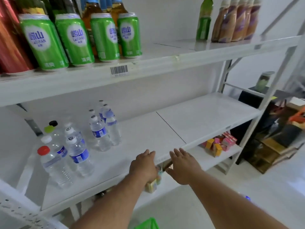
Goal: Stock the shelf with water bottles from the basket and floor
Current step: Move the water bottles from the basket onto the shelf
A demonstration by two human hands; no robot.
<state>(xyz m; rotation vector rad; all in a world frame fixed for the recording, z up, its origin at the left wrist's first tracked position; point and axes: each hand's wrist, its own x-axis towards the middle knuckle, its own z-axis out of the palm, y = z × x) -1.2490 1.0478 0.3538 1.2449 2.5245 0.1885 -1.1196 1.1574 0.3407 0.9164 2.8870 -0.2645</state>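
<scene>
Several clear water bottles stand on the left part of the white middle shelf (148,129): a red-capped bottle (52,164) in front, blue-labelled ones (79,156) beside it, and a further group (102,129) behind. My left hand (143,164) and my right hand (183,166) both reach out over the shelf's front edge, fingers straight, holding nothing. A corner of the green basket (148,223) shows at the bottom edge. A blue bottle cap (247,198) peeks from behind my right forearm on the floor.
Green cans (74,38) and tall bottles (237,20) fill the upper shelf. Small coloured boxes (217,143) lie on the lower shelf. Dark furniture and boxes (272,146) stand to the right of the rack. The white floor lies below.
</scene>
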